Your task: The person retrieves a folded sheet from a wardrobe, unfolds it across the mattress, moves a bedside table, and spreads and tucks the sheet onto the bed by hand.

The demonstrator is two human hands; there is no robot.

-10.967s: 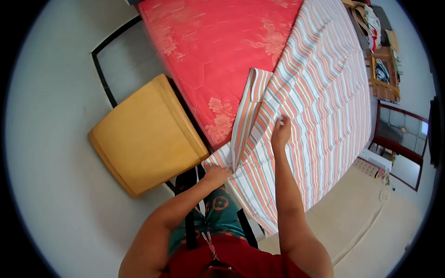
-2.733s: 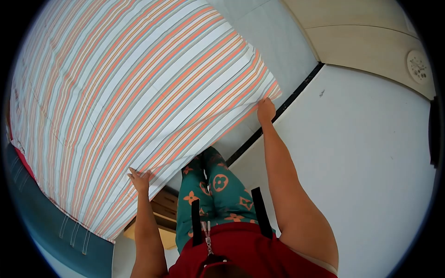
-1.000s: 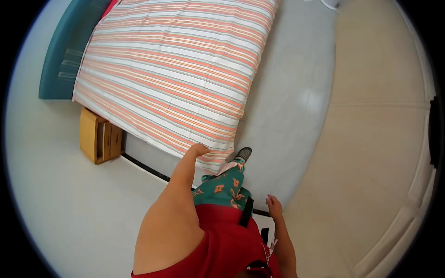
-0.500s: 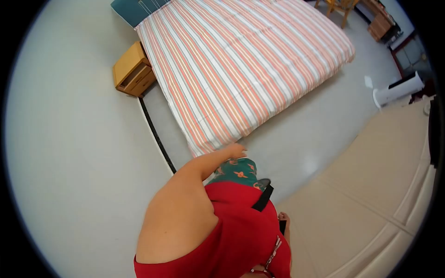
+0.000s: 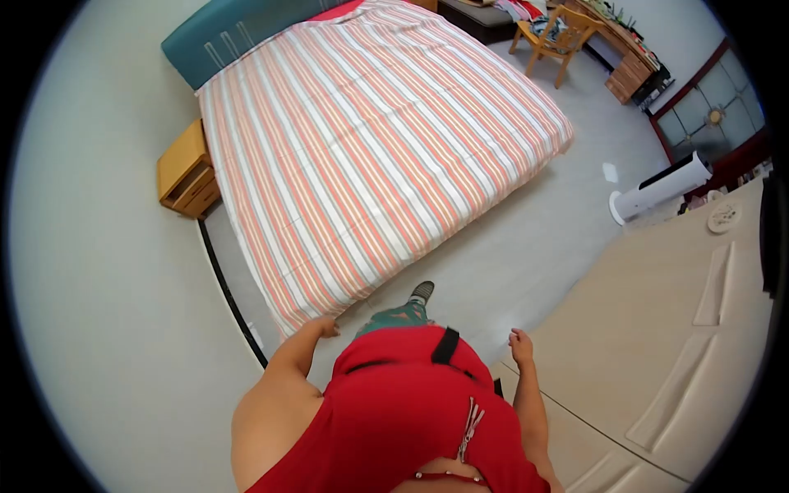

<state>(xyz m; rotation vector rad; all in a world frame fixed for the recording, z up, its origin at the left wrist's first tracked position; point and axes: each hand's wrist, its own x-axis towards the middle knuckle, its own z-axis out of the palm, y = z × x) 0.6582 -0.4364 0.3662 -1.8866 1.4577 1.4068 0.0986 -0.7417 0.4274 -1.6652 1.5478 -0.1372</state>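
Observation:
My left hand [image 5: 329, 326] hangs by the near left corner of a bed under a striped sheet [image 5: 386, 140] in white, pink and pale yellow. Its fingers look loose, with nothing visible in them. Whether it touches the sheet, I cannot tell. Out to the other side, my right hand [image 5: 520, 347] is held low beside a beige wardrobe [image 5: 625, 329]. Its fingers are loosely bent and a little apart, and it holds nothing I can see. One foot in a dark slipper [image 5: 422, 291] is on the grey floor in front of the bed.
A wooden nightstand [image 5: 184, 164] stands left of the teal headboard [image 5: 222, 41]. To the right are a white tower appliance [image 5: 662, 191], a wooden chair [image 5: 563, 34], a desk [image 5: 629, 74] and a glass-paned door [image 5: 711, 107]. The wall runs along the left.
The view has shifted, showing more of the room's far side. My left arm has drawn back from across my front to the left. My right hand has come forward and out beside the wardrobe.

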